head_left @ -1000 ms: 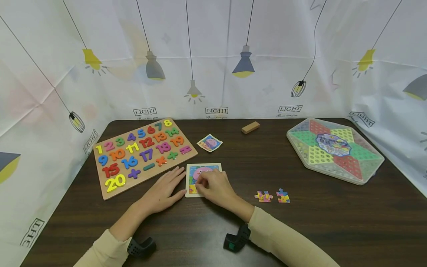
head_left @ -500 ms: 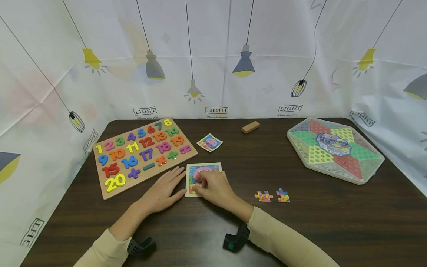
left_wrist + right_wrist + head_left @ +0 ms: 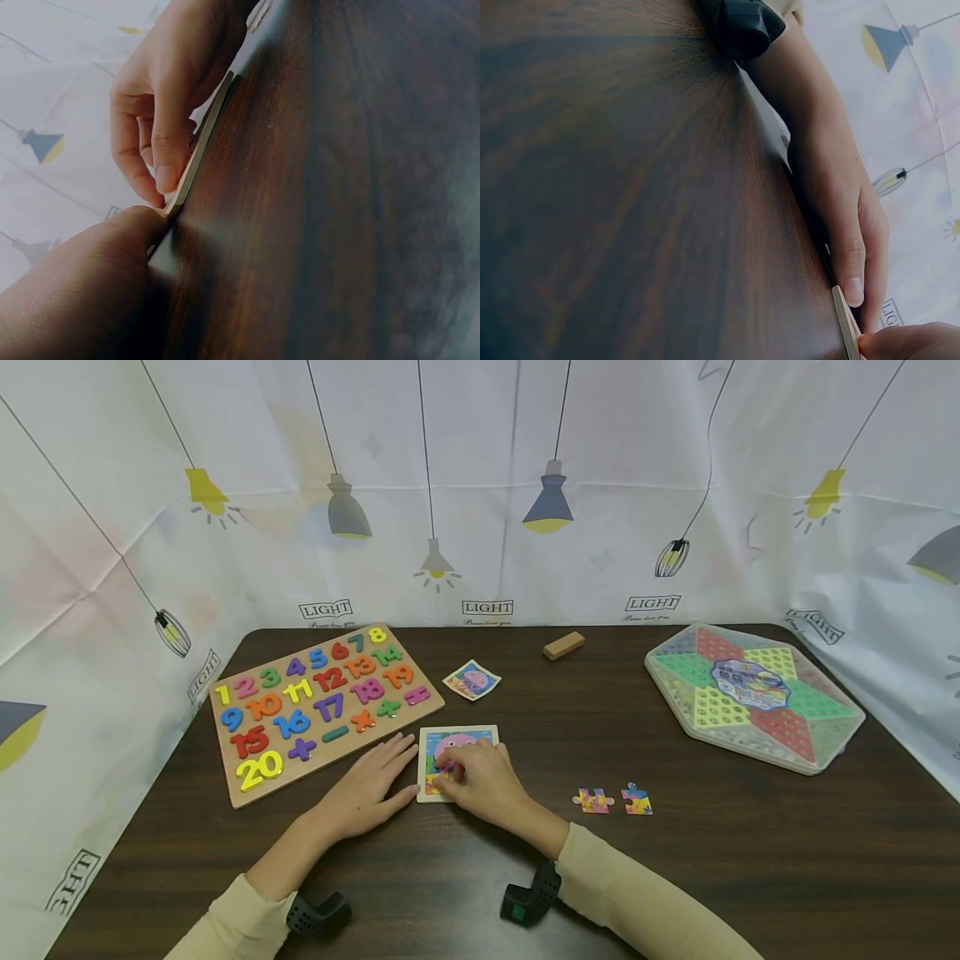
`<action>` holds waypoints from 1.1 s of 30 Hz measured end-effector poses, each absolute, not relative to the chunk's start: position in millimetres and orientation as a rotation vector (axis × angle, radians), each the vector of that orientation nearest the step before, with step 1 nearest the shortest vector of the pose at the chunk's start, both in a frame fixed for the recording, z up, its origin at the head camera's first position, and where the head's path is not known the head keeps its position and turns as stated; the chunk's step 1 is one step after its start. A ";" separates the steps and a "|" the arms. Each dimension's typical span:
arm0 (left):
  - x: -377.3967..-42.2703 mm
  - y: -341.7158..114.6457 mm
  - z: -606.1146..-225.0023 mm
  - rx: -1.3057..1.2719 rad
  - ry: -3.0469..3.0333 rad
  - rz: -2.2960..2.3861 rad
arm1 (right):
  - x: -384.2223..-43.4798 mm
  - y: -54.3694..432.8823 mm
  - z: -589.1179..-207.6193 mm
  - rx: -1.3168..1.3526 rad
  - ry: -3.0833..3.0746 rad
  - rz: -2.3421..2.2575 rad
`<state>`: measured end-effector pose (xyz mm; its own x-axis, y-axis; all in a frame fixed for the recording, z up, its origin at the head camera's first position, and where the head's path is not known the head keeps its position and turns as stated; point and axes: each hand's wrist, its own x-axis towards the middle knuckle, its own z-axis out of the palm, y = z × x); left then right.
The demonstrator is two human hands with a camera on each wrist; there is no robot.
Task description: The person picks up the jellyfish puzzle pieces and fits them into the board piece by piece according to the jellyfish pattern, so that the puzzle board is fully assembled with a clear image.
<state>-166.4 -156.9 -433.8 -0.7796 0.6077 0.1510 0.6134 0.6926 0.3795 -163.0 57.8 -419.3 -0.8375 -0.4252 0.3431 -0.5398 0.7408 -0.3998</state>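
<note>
A small framed jigsaw puzzle (image 3: 431,764) with a pink octopus-like picture lies flat on the table in the head view. My left hand (image 3: 367,787) rests beside it, fingers extended, with fingertips and thumb at the frame's left edge. Over the lower part of the puzzle, my right hand (image 3: 483,783) pinches a small pink puzzle piece (image 3: 447,771) between thumb and fingers, mostly hidden by them. Two loose puzzle pieces, one pink and yellow (image 3: 593,801) and one blue and yellow (image 3: 637,799), lie to the right. In the left wrist view, the right fingertips point down close over the frame (image 3: 201,154).
A wooden number board (image 3: 318,710) lies at the left, close to the left hand. Behind the puzzle are a small picture card (image 3: 472,681) and a wooden block (image 3: 563,647). A hexagonal game board (image 3: 753,697) sits at the right on the dark table (image 3: 420,893).
My right thumb and fingertips have shifted slightly left over the puzzle, and a bit of the pink piece shows between them. The left hand and the loose pieces stay put.
</note>
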 end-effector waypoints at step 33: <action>-166.2 -156.8 -435.0 -1.021 -2.904 -0.662 | -151.9 111.4 -400.6 0.966 -2.656 0.796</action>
<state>-166.2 -156.8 -435.0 -0.7898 0.5995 0.1298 0.5966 0.7014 0.3901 -151.9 111.4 -400.6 -0.7646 -0.5338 0.3612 -0.6444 0.6404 -0.4179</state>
